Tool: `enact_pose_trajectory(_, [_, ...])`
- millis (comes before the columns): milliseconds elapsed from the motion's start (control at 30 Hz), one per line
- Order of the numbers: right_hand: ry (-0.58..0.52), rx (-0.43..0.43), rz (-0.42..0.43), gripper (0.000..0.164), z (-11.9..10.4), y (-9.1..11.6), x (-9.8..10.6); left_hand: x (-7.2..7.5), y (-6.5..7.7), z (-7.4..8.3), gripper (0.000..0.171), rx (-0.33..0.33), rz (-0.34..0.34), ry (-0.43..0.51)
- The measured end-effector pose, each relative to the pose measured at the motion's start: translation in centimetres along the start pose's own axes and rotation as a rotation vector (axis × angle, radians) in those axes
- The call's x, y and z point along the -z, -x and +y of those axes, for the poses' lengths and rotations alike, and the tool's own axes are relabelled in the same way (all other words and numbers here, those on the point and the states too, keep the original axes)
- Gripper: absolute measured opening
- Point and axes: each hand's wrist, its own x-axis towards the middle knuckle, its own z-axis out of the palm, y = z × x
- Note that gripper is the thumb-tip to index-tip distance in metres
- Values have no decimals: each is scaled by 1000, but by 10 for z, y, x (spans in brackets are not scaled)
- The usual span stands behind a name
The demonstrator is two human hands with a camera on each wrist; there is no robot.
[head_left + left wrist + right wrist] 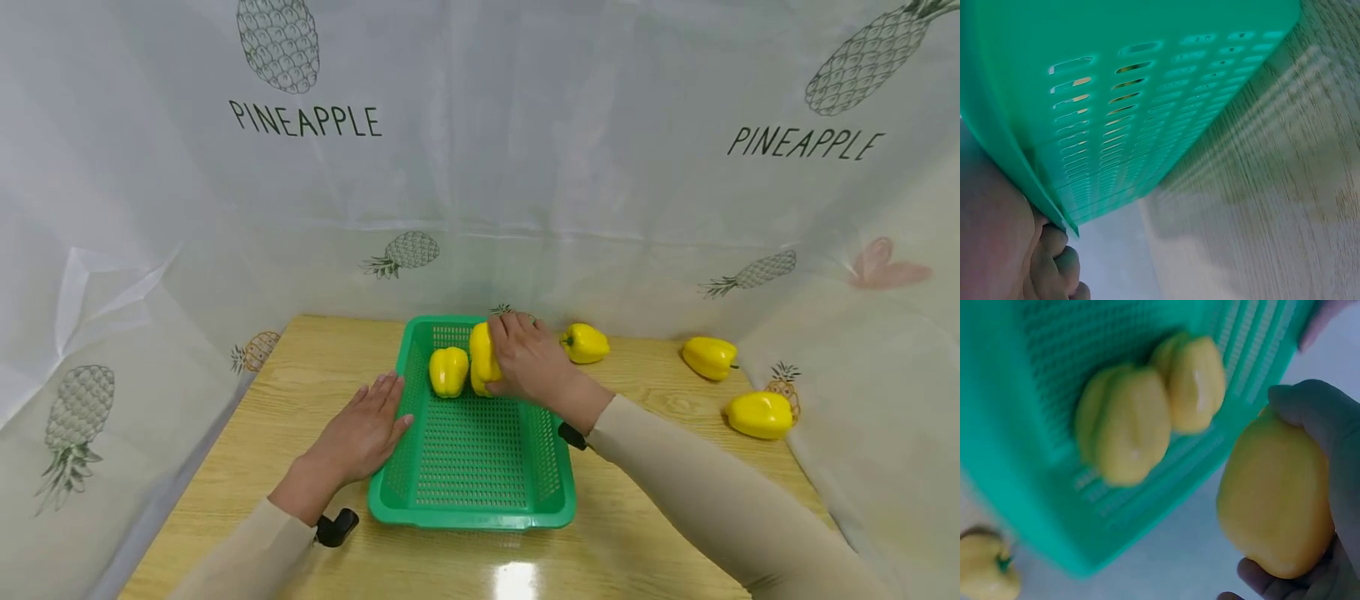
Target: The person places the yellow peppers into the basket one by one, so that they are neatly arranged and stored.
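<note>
Yellow pepper is gripped in right hand over green basket, left hand straight-fingered at its rim; apparently mid-loading, next likely calls for lowering, releasing.

Passable on near side of right hand, over bare floor of green basket. Blocked low to that hand's left by two yellow peppers, farther left by left hand at rim; restricted near-right by basket wall, rightward by loose pepper.
</note>
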Motion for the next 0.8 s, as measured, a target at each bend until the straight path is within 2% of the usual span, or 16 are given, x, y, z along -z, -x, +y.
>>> enact_pose_trajectory(200, [25, 99, -124, 94, -47, -7, -15, -2, -1, 1, 67, -3, 1, -3])
enact_pose_trajectory(367, [95, 145, -210, 93, -72, -6, -32, -3, -2, 1, 68, -3, 5, -8])
enact_pose_trajectory(600, [93, 150, -303, 88, -84, -6, -49, -4, -1, 0, 68, -1, 7, 0])
enact_pose_trajectory(800, [74, 150, -336, 89, -89, -4, -61, -3, -1, 0, 68, -1, 11, -2])
